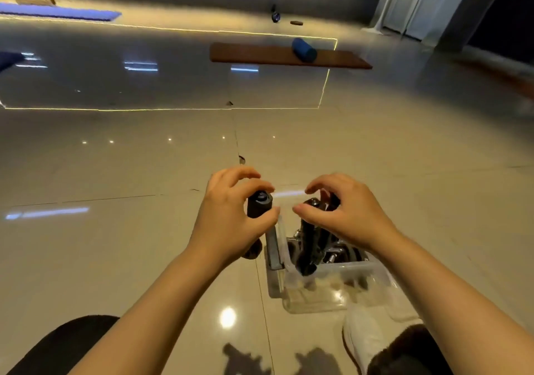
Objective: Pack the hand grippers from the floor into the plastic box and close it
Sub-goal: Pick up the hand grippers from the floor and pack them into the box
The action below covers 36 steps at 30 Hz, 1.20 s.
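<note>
A clear plastic box [332,291] stands on the tiled floor in front of me, with several black-handled hand grippers and chrome springs inside. My left hand [231,215] grips a black hand gripper [258,205] just left of the box, above the floor. My right hand [344,213] is over the box, fingers curled around the top of another black hand gripper [309,236] that stands upright in it. A grey latch or lid part [273,247] sits at the box's left side.
My knees and a white shoe [364,343] are at the bottom, close to the box. Farther away lie a brown mat [260,54] with a blue foam roller [303,49], a blue mat [57,12] and small dark objects [276,16].
</note>
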Each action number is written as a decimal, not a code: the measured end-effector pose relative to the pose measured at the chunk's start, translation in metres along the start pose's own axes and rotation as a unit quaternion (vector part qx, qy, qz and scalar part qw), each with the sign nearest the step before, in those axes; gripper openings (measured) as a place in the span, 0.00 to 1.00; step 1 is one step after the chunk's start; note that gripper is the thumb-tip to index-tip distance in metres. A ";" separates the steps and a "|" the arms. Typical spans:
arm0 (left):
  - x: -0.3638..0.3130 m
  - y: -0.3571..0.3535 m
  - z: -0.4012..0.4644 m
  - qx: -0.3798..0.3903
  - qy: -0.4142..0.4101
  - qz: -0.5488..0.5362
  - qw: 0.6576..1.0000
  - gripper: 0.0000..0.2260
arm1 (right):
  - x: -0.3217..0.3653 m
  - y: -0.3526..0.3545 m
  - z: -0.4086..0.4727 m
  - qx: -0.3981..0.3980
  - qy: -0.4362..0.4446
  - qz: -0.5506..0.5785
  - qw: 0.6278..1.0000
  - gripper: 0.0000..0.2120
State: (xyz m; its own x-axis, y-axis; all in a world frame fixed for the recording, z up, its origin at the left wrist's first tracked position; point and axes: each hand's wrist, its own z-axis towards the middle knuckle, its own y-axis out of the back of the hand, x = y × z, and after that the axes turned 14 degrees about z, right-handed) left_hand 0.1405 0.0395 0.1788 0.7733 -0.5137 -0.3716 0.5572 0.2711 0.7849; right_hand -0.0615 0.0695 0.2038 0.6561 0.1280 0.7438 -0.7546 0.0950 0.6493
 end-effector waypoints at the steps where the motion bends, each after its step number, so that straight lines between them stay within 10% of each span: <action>1: -0.005 -0.014 0.005 0.019 -0.011 -0.002 1.000 0.18 | -0.011 0.013 0.003 -0.022 -0.011 0.009 1.000 0.19; 8: -0.018 -0.069 0.010 0.071 -0.064 0.063 0.993 0.23 | -0.087 0.068 0.022 -0.043 -0.109 0.046 0.992 0.20; 26: -0.103 -0.124 -0.062 0.055 0.157 0.107 0.980 0.21 | -0.174 0.122 0.064 0.140 -0.084 0.009 0.987 0.23; 36: -0.149 -0.104 0.015 0.112 0.034 0.167 0.979 0.26 | -0.159 0.130 0.052 0.216 0.003 -0.066 0.974 0.31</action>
State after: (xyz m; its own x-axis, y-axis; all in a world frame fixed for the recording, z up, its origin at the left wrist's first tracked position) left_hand -0.0371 0.0756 0.1599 0.9232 -0.3705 -0.1016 0.1953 0.2248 0.9546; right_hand -0.2634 0.0103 0.1784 0.7466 0.1483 0.6485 -0.5864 -0.3138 0.7468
